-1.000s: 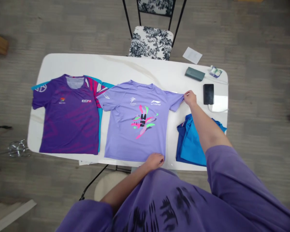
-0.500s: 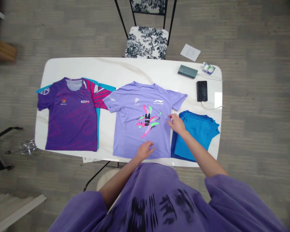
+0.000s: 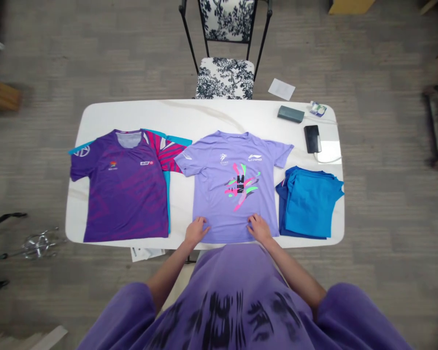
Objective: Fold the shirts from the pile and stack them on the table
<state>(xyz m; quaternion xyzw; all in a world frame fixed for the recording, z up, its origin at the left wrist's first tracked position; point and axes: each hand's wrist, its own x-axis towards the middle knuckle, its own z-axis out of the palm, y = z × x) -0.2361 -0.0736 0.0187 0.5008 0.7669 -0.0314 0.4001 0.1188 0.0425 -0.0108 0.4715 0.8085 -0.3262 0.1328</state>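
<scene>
A lilac T-shirt with a pink and green print lies flat, front up, in the middle of the white table. My left hand rests open on its bottom hem at the left. My right hand lies open on the hem at the right. Both hands press flat on the fabric near the table's front edge. A dark purple jersey with pink and teal sleeves is spread out to the left. A folded blue shirt sits to the right.
A dark case, a black phone with a white cable and a small packet lie at the table's back right. A floral-patterned chair stands behind the table. Paper lies on the floor.
My right hand let go of the lilac shirt's right sleeve and came down to the bottom hem. My left hand slid left along the hem. Both now lie flat.
</scene>
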